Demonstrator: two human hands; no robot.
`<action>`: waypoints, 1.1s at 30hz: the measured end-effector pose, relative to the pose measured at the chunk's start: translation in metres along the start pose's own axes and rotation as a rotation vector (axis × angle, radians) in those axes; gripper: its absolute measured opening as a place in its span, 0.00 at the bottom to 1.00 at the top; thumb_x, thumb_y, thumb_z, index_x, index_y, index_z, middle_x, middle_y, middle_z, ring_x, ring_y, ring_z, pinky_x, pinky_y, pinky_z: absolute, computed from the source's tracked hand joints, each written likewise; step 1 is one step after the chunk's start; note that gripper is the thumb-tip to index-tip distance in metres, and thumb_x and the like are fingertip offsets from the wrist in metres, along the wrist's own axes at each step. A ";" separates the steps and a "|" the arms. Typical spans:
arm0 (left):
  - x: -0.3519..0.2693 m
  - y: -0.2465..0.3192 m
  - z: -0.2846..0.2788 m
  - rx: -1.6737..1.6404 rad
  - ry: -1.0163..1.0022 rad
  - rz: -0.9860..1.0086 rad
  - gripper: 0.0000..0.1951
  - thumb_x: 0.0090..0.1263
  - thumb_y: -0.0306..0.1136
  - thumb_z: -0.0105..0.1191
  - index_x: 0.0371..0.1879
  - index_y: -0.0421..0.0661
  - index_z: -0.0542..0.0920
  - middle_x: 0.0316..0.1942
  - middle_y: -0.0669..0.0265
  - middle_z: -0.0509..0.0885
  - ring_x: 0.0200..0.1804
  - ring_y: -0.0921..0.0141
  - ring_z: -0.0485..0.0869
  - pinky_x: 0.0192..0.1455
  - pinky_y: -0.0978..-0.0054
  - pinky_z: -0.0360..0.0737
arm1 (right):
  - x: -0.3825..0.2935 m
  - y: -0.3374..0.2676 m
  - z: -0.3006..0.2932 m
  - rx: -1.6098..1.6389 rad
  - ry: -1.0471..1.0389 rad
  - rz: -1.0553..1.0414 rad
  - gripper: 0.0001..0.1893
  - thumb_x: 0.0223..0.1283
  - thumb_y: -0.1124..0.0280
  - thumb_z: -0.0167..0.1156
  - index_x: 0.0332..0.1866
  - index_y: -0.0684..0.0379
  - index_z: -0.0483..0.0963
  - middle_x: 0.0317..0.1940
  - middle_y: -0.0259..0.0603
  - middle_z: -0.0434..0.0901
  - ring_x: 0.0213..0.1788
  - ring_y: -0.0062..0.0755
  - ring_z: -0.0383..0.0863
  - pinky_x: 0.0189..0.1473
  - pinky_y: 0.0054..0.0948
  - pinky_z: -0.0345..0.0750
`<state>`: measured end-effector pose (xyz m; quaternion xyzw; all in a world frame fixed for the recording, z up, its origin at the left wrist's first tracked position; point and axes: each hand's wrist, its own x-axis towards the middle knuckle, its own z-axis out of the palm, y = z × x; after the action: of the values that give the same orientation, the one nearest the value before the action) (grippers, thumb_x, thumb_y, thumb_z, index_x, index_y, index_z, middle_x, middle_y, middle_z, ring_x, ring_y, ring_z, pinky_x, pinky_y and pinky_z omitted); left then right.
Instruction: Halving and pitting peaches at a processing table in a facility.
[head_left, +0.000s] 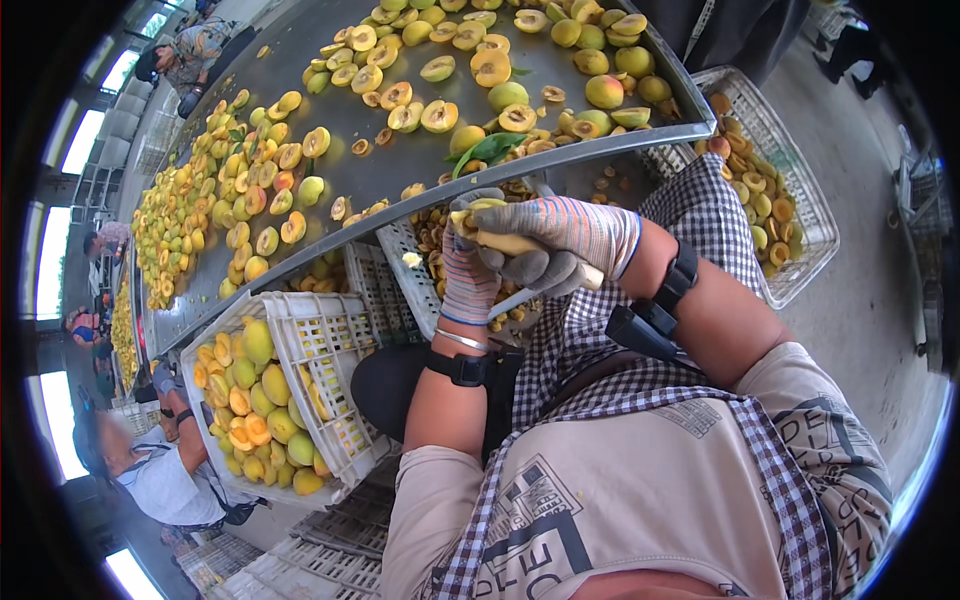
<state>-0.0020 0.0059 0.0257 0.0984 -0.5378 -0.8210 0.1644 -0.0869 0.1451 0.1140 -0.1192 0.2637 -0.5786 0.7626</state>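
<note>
Both hands wear grey-palmed striped knit gloves and meet just below the metal table's near edge. My left hand (471, 274) holds a piece of yellow stone fruit (480, 213), largely covered by the fingers. My right hand (559, 236) is closed around a pale-handled tool (514, 242); the handle's butt sticks out below the fingers, and its working end is hidden at the fruit. The right thumb lies against the fruit. Under the hands stands a white plastic crate (409, 281) with brown pits and scraps in it.
Halved and whole stone fruit (439, 116) covers much of the rimmed metal table (322, 191). A tilted crate of fruit (322, 390) stands at left, another crate of halves (814, 251) at right. A co-worker (169, 465) sits at far left; other people are farther off.
</note>
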 end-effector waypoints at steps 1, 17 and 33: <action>-0.003 0.000 -0.002 0.165 0.049 0.066 0.29 0.65 0.53 0.43 0.59 0.45 0.66 0.53 0.61 0.73 0.53 0.68 0.75 0.56 0.69 0.74 | 0.000 -0.006 0.003 -0.049 0.044 -0.043 0.20 0.65 0.50 0.49 0.34 0.59 0.70 0.13 0.25 0.64 0.08 0.09 0.59 0.07 0.10 0.56; 0.005 0.023 0.009 0.098 0.622 0.086 0.17 0.64 0.36 0.53 0.51 0.51 0.70 0.35 0.65 0.79 0.26 0.74 0.76 0.27 0.82 0.73 | 0.014 0.035 -0.078 -1.494 0.796 0.173 0.27 0.59 0.50 0.54 0.51 0.65 0.73 0.39 0.54 0.80 0.46 0.48 0.79 0.48 0.39 0.74; 0.105 0.012 0.165 0.482 -0.216 0.072 0.24 0.65 0.32 0.55 0.59 0.44 0.66 0.51 0.59 0.70 0.34 0.76 0.78 0.35 0.79 0.79 | -0.015 0.051 -0.121 -1.209 0.826 0.123 0.28 0.60 0.49 0.53 0.54 0.65 0.69 0.42 0.56 0.78 0.46 0.49 0.78 0.49 0.39 0.73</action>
<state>-0.1529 0.1025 0.1042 0.0275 -0.7355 -0.6685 0.1069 -0.1133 0.1891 -0.0071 -0.2762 0.8090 -0.2860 0.4331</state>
